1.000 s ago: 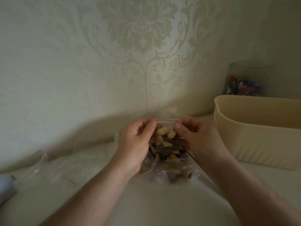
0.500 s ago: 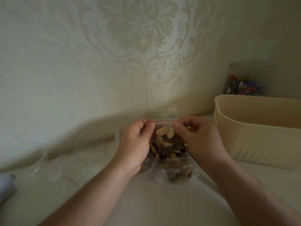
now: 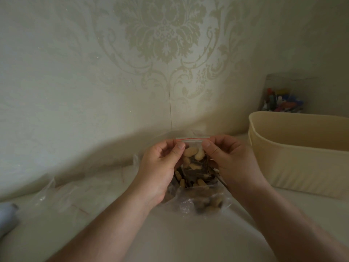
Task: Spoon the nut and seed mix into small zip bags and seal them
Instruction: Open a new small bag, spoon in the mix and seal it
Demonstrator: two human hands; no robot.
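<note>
- Just left of the cream oval plastic tub (image 3: 294,148), the small clear zip bag with a red strip along its top (image 3: 192,148) is held upright above the pale tabletop (image 3: 170,239).
- The left hand (image 3: 160,167) pinches the bag's top left corner between thumb and curled fingers; the right hand (image 3: 226,159) pinches the top right corner the same way, nearer the tub.
- Held at both ends, the zip line stays taut and level, which probably serves to line up the two strips for pressing shut; whether the seal is already closed cannot be told.
- Keeping the bag upright lets the pale nuts and dark seeds (image 3: 194,163) settle low, away from the zip.
- Below the held bag, on the side away from the tub's rim, a larger crumpled clear plastic bag (image 3: 204,203) lies on the table with more of the mix inside, likely the supply.
- Well left of the tub, flat empty clear bags (image 3: 62,195) lie against the wall, probably waiting to be filled.
- Behind the tub stands a clear container (image 3: 283,99) holding small coloured items, too blurred to name.
- The tub's contents are hidden by its wall.
- No spoon can be made out.
</note>
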